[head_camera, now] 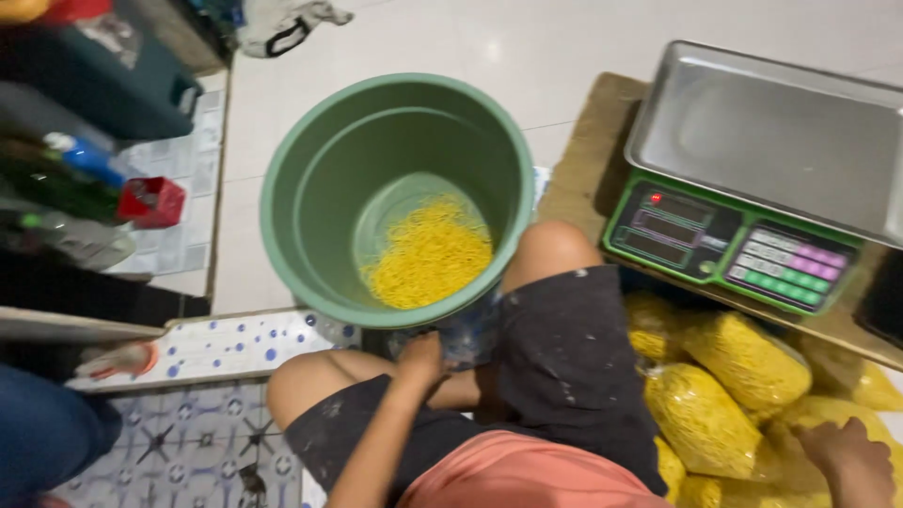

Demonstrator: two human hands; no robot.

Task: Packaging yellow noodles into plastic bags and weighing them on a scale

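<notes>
I sit with my knees up behind a large green bucket (301,179) that has yellow noodles (430,254) at its bottom. My left hand (420,362) reaches down between my legs, just under the bucket's near rim, beside a clear plastic bag (467,334); whether it grips the bag is hidden. My right hand (851,459) rests on a heap of bagged yellow noodles (743,362) at my right, fingers curled over a bag, with no clear grip showing.
A green digital scale (734,246) with a steel pan (781,132) stands on a wooden board (588,160) at right. Bottles (66,179) and a red cup (153,201) lie at left. Another person's blue-clad leg (42,433) is at lower left. White tiled floor lies beyond.
</notes>
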